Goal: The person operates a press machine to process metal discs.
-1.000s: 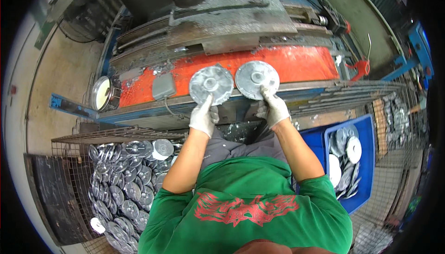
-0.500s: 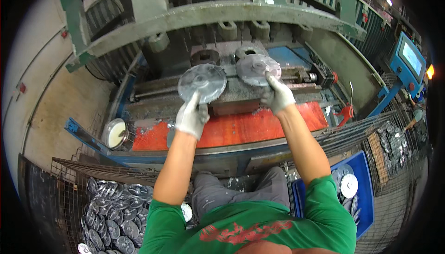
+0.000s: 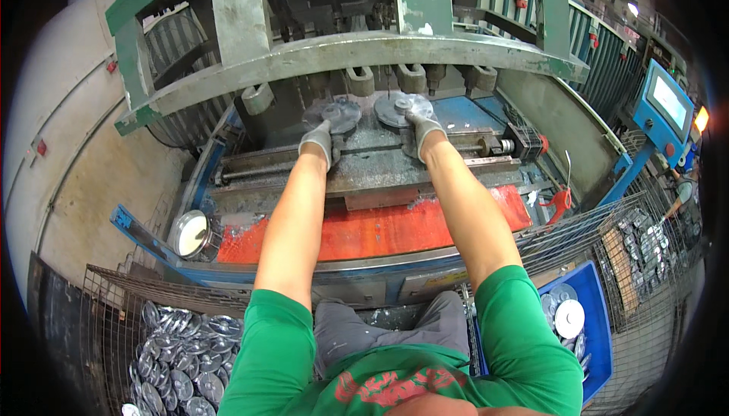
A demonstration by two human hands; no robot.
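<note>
My left hand (image 3: 322, 143), in a pale work glove, grips the near edge of a round metal disc (image 3: 341, 115) with its thumb on top. A second metal disc (image 3: 394, 108) with a raised hub is pinched at its near right edge by my right hand (image 3: 422, 132), gloved too. Both discs lie nearly level, side by side, over the round fixtures on the machine bed (image 3: 364, 164). The discs hide those fixtures, so I cannot tell whether they rest fully on them. Drill bits and spindles hang just above and behind the discs.
A green and grey machine frame (image 3: 349, 53) crosses above my hands. A red board (image 3: 364, 235) runs along the front, with a pot of pale liquid (image 3: 193, 234) at its left. Wire basket discs (image 3: 182, 363) lie left, a blue bin (image 3: 596, 317) right; a control screen (image 3: 670, 99) stands far right.
Both hands have reached forward, away from me, carrying the two discs from above the front of the bed to over the fixtures. The discs have tipped flatter.
</note>
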